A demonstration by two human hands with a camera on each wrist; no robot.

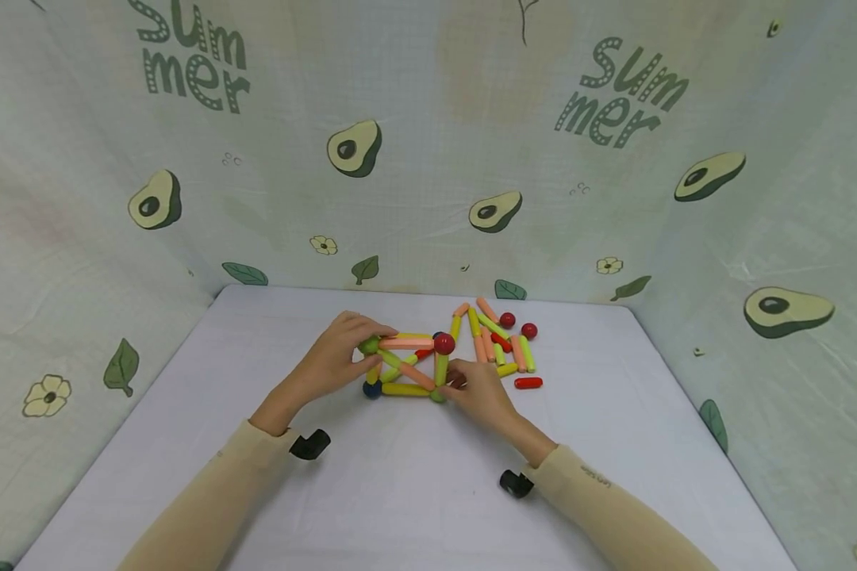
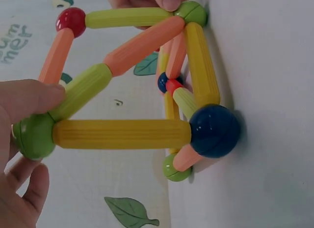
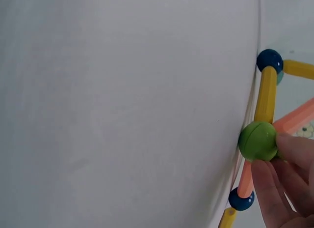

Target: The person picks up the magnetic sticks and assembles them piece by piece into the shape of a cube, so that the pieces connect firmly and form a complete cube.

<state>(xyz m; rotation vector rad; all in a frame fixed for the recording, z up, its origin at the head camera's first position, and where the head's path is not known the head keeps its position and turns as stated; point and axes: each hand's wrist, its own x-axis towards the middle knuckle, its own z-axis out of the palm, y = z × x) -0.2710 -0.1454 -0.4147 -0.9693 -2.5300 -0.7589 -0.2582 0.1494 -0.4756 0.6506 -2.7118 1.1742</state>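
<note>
A frame of coloured rods and balls (image 1: pixel 407 389) stands on the white table, with a diagonal made of a lime rod and an orange rod (image 2: pixel 144 45) across its front. At its upper left corner my left hand (image 1: pixel 336 353) pinches a green ball (image 2: pixel 37 136) between thumb and fingers. My right hand (image 1: pixel 482 390) holds the lower right green ball (image 3: pixel 258 141), thumb and fingertips against it. A red ball (image 1: pixel 444 343) tops the right side, and a dark blue ball (image 2: pixel 215 131) forms the lower left corner. The frame's back is partly hidden.
To the right of the frame lie several loose rods (image 1: pixel 528 354) in yellow, lime, orange and red. Two red balls (image 1: pixel 529 331) rest behind them, and a red rod (image 1: pixel 528 383) lies apart. A printed cloth (image 1: pixel 414 214) hangs behind the table (image 1: pixel 400 492).
</note>
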